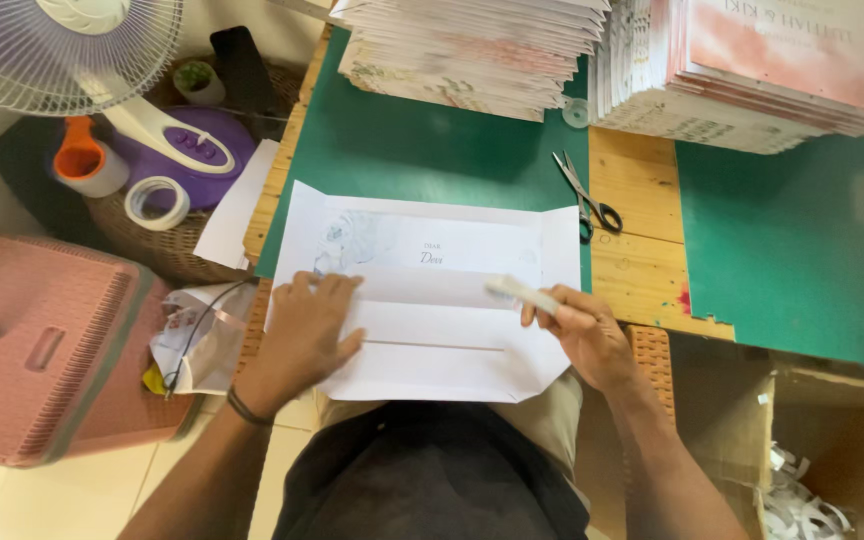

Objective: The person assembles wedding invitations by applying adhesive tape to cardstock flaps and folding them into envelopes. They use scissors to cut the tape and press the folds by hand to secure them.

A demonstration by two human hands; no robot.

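A white unfolded paper envelope sheet (432,250) with a pale floral print lies on the green cutting mat (402,150) at the table's near edge. My left hand (302,330) presses flat on the sheet's left part, fingers spread. My right hand (582,335) grips a small white stick-like tool (517,292) and holds its tip on the folded middle band of the sheet.
Black-handled scissors (587,195) lie on the wooden tabletop right of the sheet. Stacks of printed cards (472,50) and more (752,70) stand at the back. A fan (72,50), tape roll (157,202) and pink plastic basket (42,350) are at left; a cardboard box with paper scraps (812,480) at right.
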